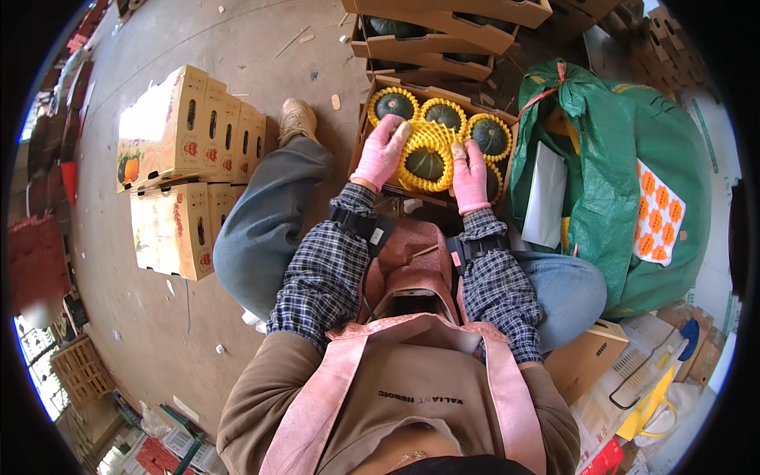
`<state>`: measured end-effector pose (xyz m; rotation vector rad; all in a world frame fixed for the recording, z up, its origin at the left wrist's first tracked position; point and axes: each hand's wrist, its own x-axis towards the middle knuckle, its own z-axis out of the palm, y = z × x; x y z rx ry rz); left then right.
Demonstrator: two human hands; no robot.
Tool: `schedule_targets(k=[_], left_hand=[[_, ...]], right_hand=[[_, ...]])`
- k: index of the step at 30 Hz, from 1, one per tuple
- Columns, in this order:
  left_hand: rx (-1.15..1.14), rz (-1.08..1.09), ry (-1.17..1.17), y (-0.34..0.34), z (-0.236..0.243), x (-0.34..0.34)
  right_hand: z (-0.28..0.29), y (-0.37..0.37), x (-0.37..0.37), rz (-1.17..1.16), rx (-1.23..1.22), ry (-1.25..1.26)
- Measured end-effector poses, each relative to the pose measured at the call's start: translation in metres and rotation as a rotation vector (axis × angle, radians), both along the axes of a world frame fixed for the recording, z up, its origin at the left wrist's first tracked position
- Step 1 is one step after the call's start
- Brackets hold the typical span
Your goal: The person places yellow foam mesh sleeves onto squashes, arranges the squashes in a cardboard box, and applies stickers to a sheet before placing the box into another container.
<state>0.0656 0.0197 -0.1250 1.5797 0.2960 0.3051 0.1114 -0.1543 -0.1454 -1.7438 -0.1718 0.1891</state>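
A dark green pumpkin (424,165) sits in front of me, wrapped in a yellow foam net (431,133) whose mesh bunches up around it. My left hand (381,152), in a pink glove, pinches the net at its upper left side. On the other side my right hand (470,176), gloved the same way, has its fingers closed at the net's right edge. Beneath and behind is an open cardboard box (385,82), where several more pumpkins (394,106) lie in yellow nets. My right hand partly covers one of them.
Stacked trays (451,41) with pumpkins stand just beyond the box. A big green woven sack (606,182) fills the right side, with a white sheet at its mouth. Printed cartons (194,134) are stacked at the left. A wooden-coloured carton (586,360) lies by my right knee.
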Motion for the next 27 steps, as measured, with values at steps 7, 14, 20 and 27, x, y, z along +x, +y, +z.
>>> schedule_targets(k=[7,14,20,27], left_hand=[[-0.445,0.118,0.264,0.009,-0.031,0.008],[0.094,0.155,0.269,0.013,-0.037,0.000],[0.533,0.163,-0.171,-0.001,0.016,-0.015],[0.419,0.027,-0.028,0.004,-0.001,-0.017]], right_hand=[[-0.005,0.017,0.012,-0.181,-0.185,-0.062],[0.000,0.009,0.026,-0.023,-0.577,-0.257],[0.039,0.003,-0.006,0.158,-0.591,-0.479],[0.029,0.014,-0.011,0.077,-0.682,-0.315]])
